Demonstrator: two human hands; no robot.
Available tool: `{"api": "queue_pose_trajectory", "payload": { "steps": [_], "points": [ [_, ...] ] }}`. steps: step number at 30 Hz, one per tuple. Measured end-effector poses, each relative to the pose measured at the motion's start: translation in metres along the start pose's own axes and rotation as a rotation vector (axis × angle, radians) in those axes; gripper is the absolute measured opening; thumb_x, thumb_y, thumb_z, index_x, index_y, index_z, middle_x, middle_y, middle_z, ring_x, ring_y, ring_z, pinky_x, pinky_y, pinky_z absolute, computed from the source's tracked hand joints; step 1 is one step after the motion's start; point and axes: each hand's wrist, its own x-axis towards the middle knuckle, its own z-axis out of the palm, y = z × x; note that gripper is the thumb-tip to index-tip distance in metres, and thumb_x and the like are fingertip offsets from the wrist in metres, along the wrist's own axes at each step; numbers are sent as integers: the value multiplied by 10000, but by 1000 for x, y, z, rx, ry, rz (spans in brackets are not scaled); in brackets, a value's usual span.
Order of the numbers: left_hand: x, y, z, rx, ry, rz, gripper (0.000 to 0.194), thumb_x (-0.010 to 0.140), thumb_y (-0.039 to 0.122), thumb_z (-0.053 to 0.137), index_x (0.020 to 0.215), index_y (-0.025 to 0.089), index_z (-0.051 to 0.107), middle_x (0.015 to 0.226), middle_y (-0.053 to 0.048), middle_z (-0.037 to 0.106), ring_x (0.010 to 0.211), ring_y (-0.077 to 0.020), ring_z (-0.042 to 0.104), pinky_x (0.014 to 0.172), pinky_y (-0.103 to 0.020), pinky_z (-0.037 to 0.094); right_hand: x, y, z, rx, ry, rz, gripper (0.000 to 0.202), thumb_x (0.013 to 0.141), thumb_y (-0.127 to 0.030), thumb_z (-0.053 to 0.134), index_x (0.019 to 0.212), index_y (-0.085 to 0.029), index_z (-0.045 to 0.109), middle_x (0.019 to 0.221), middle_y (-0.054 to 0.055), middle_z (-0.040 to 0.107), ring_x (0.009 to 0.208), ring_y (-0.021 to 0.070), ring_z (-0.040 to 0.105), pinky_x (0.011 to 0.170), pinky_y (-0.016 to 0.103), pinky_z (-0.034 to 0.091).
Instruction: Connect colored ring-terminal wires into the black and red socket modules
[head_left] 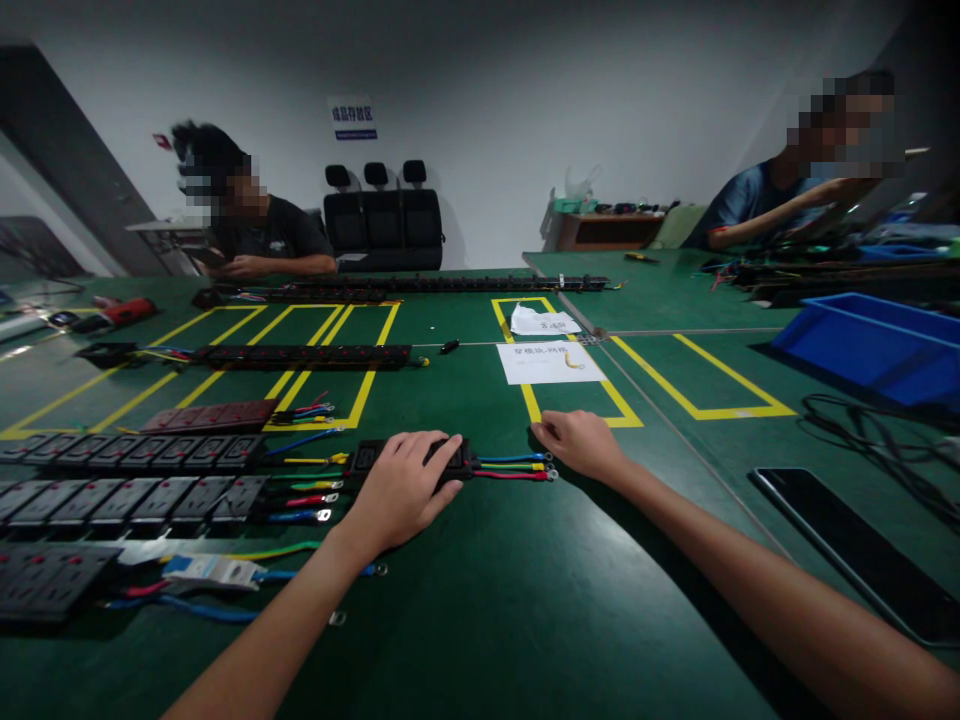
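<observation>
My left hand (409,485) lies over a short black power socket module (365,458), its fingers across the top and far side and the thumb on the near side. Blue, green-yellow and red wires (514,466) run out of the module's right end, tipped with metal ring terminals. Just past those tips, my right hand (581,442) rests on the green table with its fingers curled closed; whatever may be inside them is hidden. Left of the module lie rows of black socket strips (135,505) with loose terminal-ended wires.
Yellow tape outlines mark the table (465,620). Paper sheets (551,362) lie ahead. To the right are a phone (855,550), black cables (870,440) and a blue bin (877,345). Long socket strips (307,357) lie farther back. Two people (262,235) sit across the table.
</observation>
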Motion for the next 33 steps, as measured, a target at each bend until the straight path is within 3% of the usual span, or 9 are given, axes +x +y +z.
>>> {"api": "queue_pose_trajectory", "payload": {
  "steps": [9, 14, 20, 25, 30, 33],
  "points": [
    [-1, -1, 1, 13, 2, 2, 523, 1023, 429, 500, 1470, 158, 498, 1351, -158, 609, 1216, -307, 573, 1042, -510, 453, -1, 1, -2, 98, -4, -50, 483, 1000, -518, 403, 679, -211, 592, 607, 32, 595, 546, 154, 479, 552, 300, 175],
    [0, 0, 0, 6, 2, -4, 521, 1019, 428, 506, 1466, 159, 506, 1348, -158, 613, 1209, -311, 577, 1037, -511, 451, -4, 1, -12, 211, -135, -241, 561, 1003, -613, 390, 674, -202, 585, 622, 22, 594, 559, 144, 465, 576, 297, 199],
    [-1, -1, 0, 0, 4, -6, 524, 1021, 429, 512, 1471, 162, 501, 1359, -154, 609, 1223, -308, 571, 1050, -507, 442, -1, 1, -19, 221, -251, -284, 547, 882, -711, 571, 662, -210, 558, 576, -2, 536, 514, 131, 405, 555, 301, 181],
    [-2, 0, 0, -3, 2, -3, 524, 1022, 425, 524, 1477, 167, 491, 1371, -151, 605, 1237, -299, 568, 1058, -506, 444, 1, 1, -18, 471, -293, -248, 453, 877, -590, 638, 645, -208, 566, 602, 7, 559, 542, 135, 455, 541, 295, 240],
    [-2, 1, 0, 22, 17, -1, 515, 1007, 371, 564, 1472, 161, 496, 1369, -164, 601, 1241, -316, 563, 1044, -516, 450, 3, 0, -17, 876, -296, -132, 359, 831, -539, 706, 885, -205, 586, 673, -16, 573, 595, 140, 504, 546, 267, 341],
    [-2, 0, 1, 41, 28, -4, 514, 991, 324, 591, 1465, 148, 503, 1368, -175, 601, 1231, -325, 564, 1032, -519, 455, 4, -5, -15, 1021, -247, -104, 320, 859, -503, 666, 906, -195, 593, 710, -22, 552, 596, 122, 479, 548, 260, 355]
  ]
}}
